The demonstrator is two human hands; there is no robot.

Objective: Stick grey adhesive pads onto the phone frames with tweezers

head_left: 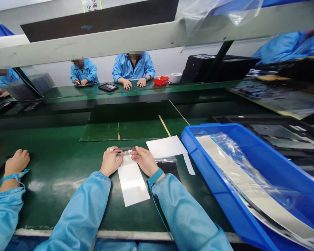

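My left hand (111, 161) and my right hand (146, 161) are close together over the green table, thumbs and fingers pinched. Between them runs a thin dark strip (126, 149), one end in each hand. Clear, shiny film seems to lie just under the strip. Below my fingers a white glossy sheet (133, 184) lies flat on the table. Beside my right hand is another white sheet (163, 149) with a narrow white piece (189, 164) at its corner. A dark flat piece in clear film (170, 166) lies partly behind my right wrist, which wears a blue strap.
A blue bin (211, 174) with long pale sheets and clear plastic stands at the right. Green boards (136, 130) lie ahead. A neighbour's hand (17, 162) rests at the left. Co-workers in blue sit across the line, near a red tray (161, 81). A beam (146, 36) crosses above.
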